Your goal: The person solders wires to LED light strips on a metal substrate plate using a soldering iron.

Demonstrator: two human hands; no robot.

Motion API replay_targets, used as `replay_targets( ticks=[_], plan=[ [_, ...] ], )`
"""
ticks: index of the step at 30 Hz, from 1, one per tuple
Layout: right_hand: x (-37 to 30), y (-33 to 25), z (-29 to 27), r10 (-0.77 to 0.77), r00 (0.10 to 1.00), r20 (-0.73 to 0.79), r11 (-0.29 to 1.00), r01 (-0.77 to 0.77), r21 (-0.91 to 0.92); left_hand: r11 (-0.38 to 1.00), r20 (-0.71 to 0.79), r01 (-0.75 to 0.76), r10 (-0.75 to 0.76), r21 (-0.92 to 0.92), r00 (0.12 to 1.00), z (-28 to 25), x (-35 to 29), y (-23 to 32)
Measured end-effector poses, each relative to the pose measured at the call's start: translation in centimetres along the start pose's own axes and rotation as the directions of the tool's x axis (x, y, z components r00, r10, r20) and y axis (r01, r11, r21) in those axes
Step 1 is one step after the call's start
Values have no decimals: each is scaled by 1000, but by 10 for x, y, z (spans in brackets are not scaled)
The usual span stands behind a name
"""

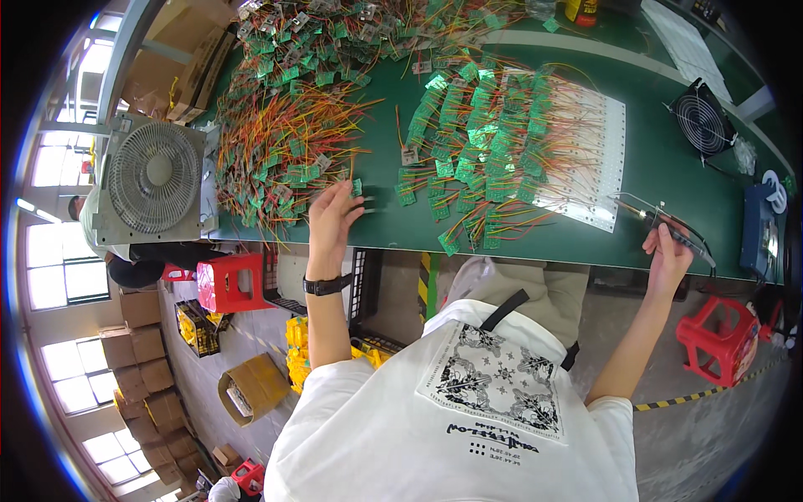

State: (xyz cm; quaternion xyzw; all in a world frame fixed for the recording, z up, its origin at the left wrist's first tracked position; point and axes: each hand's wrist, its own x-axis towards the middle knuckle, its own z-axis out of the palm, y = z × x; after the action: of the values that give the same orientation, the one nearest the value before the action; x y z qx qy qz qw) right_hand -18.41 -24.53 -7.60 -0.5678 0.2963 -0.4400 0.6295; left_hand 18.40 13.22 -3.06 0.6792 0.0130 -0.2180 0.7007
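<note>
My left hand (330, 224) is at the near edge of the bench, beside a large heap of green circuit boards with red and yellow wires (284, 142). Its thumb and fingers are pinched at a small wired circuit board (358, 186). Over on the right, my right hand (667, 258) grips a soldering iron (687, 241) with a dark handle and a cable. The iron's metal tip points left, near a white perforated sheet (590, 159). Rows of wired boards (489, 159) lie between my hands, with wires stretching over the sheet.
A large grey fan (156, 177) stands at the bench's left end, and a small black fan (703, 121) at the right. Near the right edge sits a blue soldering station (757, 230). Red stools (718, 339) and black crates (364, 284) are below the green bench (385, 222).
</note>
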Motion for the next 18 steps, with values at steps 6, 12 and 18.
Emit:
replay_targets(
  ticks=[6, 12, 18],
  plan=[
    [-1, -1, 1, -1, 1000, -15, 1000, 1, 5, 915, 230, 218, -144, -338, 962, 9, -10, -9],
    [0, 0, 0, -2, 1000, -9, 1000, 2, 18, 975, 184, 108, -73, -192, 980, 18, -11, -9],
    [13, -12, 15, 39, 989, -144, 996, -27, 80, 732, 374, 275, -29, -624, 927, 23, 13, -3]
  ],
)
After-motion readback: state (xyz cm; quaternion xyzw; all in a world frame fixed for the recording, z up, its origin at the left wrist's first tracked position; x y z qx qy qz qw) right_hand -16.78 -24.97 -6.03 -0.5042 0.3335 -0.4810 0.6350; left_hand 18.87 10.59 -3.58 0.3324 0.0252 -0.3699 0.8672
